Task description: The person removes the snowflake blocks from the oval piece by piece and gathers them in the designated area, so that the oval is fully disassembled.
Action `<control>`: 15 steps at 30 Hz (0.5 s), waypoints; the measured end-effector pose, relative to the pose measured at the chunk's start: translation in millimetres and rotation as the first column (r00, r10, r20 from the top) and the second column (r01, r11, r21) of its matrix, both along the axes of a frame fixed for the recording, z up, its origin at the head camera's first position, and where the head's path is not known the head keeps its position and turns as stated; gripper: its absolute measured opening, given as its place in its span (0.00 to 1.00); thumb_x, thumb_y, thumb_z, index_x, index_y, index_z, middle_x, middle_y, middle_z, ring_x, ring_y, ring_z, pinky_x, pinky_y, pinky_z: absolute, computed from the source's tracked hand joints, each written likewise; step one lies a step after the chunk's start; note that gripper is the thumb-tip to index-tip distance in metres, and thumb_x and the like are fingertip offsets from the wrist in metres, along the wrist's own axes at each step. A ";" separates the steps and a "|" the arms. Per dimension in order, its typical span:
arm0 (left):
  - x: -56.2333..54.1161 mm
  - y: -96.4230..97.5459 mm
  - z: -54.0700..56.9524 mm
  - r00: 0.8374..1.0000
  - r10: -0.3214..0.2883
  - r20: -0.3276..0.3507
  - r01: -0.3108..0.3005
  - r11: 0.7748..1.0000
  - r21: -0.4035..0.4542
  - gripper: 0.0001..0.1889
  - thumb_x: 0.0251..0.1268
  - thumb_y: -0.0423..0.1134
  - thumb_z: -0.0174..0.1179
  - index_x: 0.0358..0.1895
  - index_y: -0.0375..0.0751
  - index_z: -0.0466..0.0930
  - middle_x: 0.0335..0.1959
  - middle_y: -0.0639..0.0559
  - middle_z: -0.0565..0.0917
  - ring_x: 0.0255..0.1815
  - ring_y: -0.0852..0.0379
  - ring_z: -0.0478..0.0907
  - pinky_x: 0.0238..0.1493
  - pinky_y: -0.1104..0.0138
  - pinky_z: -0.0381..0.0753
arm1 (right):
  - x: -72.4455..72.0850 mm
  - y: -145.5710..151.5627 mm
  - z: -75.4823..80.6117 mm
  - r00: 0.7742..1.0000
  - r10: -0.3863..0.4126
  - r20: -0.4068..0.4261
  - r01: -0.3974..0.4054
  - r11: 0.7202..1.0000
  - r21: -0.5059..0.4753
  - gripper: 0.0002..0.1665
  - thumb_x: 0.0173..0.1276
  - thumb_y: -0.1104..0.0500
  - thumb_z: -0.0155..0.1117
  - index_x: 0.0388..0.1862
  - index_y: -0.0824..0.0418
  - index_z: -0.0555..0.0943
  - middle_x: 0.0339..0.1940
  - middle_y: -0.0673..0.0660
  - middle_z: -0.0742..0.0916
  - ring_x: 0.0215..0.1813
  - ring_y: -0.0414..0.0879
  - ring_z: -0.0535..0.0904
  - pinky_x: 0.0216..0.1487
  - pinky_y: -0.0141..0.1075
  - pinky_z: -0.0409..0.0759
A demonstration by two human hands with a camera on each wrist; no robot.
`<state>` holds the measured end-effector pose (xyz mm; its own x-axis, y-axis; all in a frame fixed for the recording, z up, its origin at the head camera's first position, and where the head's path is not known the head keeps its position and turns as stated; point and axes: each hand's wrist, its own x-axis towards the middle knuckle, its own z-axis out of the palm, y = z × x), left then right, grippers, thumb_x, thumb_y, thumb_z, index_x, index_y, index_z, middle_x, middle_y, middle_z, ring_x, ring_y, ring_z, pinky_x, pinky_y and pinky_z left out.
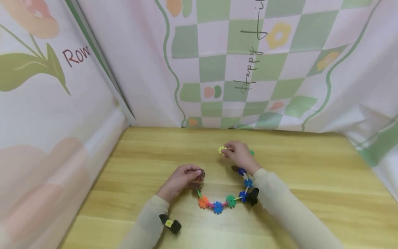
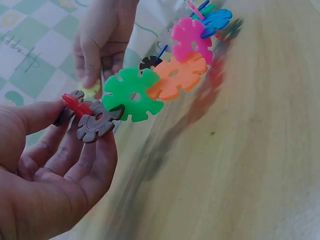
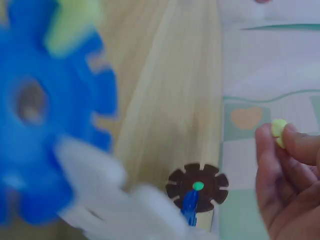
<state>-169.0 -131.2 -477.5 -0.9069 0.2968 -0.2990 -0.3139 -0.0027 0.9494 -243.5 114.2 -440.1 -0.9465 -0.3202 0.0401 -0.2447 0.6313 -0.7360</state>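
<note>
My left hand [image 1: 180, 178] pinches a brown notched snowflake disc [image 1: 202, 173] at one end of a chain of interlocking plastic discs. A red disc [image 2: 76, 105] joins it to a second brown disc [image 2: 97, 125], followed by a light green disc [image 2: 132, 95] and an orange disc [image 1: 203, 202]. The chain curves round through blue [image 1: 218, 207] and green [image 1: 231, 201] discs, passing under the right wrist. Its other end is a dark brown disc [image 3: 197, 186]. Between thumb and fingers, my right hand [image 1: 240, 154] holds a loose yellow disc [image 1: 221, 150], beyond the chain's gap.
A green piece [image 1: 251, 152] shows partly behind the right hand. The wooden table [image 1: 149, 148] meets a printed checkered cloth [image 1: 214, 69] at the back and another cloth on the left. Black straps [image 1: 170, 223] sit on both sleeves.
</note>
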 end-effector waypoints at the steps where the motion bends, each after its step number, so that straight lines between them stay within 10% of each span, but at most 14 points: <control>1: 0.4 -0.5 -0.6 1.000 -0.008 0.004 0.008 1.000 0.000 0.12 0.71 0.38 0.59 0.50 0.35 0.81 0.43 0.45 0.87 0.41 0.54 0.85 0.47 0.59 0.86 | -3.4 0.1 -1.0 1.000 -0.009 -0.014 0.009 1.000 0.020 0.16 0.73 0.58 0.61 0.53 0.69 0.80 0.43 0.64 0.89 0.42 0.54 0.87 0.43 0.44 0.86; 8: 6.0 -3.9 -3.6 0.998 -0.067 0.016 0.066 0.998 0.016 0.15 0.69 0.37 0.61 0.54 0.34 0.79 0.49 0.38 0.85 0.44 0.53 0.85 0.51 0.60 0.84 | -23.6 0.4 -13.4 0.999 -0.027 -0.020 0.030 0.989 0.142 0.09 0.67 0.57 0.68 0.30 0.61 0.85 0.30 0.56 0.88 0.31 0.46 0.77 0.35 0.38 0.76; 15: 7.7 -8.4 1.9 0.992 -0.129 -0.001 0.129 0.992 0.016 0.19 0.61 0.30 0.66 0.56 0.32 0.78 0.49 0.38 0.85 0.46 0.52 0.86 0.52 0.62 0.84 | -38.7 -0.6 -18.7 0.999 -0.026 0.025 0.019 0.974 0.225 0.09 0.62 0.56 0.73 0.31 0.60 0.85 0.32 0.55 0.88 0.35 0.47 0.81 0.40 0.42 0.82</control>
